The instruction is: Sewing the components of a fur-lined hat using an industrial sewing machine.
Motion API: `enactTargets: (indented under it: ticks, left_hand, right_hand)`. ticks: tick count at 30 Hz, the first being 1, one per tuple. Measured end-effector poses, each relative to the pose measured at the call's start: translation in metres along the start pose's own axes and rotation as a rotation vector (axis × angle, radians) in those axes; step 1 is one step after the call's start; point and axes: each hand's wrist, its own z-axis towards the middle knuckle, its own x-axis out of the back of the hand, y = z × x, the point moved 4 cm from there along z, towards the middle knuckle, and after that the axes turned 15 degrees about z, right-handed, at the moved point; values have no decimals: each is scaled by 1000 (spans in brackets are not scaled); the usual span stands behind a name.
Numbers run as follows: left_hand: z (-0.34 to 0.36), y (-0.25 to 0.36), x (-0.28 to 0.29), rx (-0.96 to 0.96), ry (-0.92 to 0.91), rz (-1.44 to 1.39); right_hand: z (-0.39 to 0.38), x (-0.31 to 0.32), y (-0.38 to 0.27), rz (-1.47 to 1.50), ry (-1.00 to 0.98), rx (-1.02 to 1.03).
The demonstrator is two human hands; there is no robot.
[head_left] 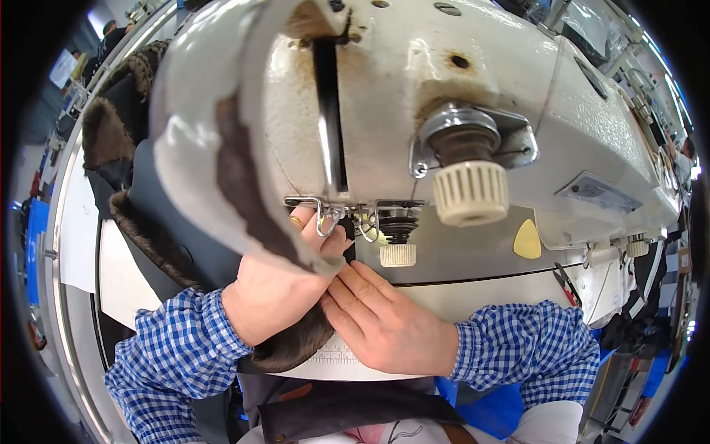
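A worn white sewing machine head (414, 96) fills the upper view, seen from very close. Under its left end lies dark fabric with a brown furry edge (148, 237). My left hand (277, 288) rests on this fabric just below the machine, fingers pointing up under the head, a ring on one finger. My right hand (384, 322) lies flat beside it, fingertips touching the left hand and pressing the fabric at the bed's front edge. The needle area is hidden behind the machine head. Both sleeves are blue checked.
A large ribbed cream knob (470, 192) and a smaller tension knob (398, 254) stick out of the machine's front. A yellow drop-shaped piece (527, 240) lies on the grey bed. More dark fabric is piled at the far left (111, 126). The white table edge (81, 222) curves left.
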Motion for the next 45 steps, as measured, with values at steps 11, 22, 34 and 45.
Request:
enactTargets:
  ticks: [11,22,34,45]
  left_hand:
    - [10,2,-9,-13,-65,31]
    - [-28,-34,78,176,-415,127]
    - [-43,80,82,-142,-278,233]
    - [-37,20,86,245,-133,-384]
  right_hand:
    - [-4,-3,7,63,21,13]
    - [26,6,-16,-33,-130,-48]
    - [-35,-47,-63,68,78,-28]
    - [-24,-20,-55,153,210,108]
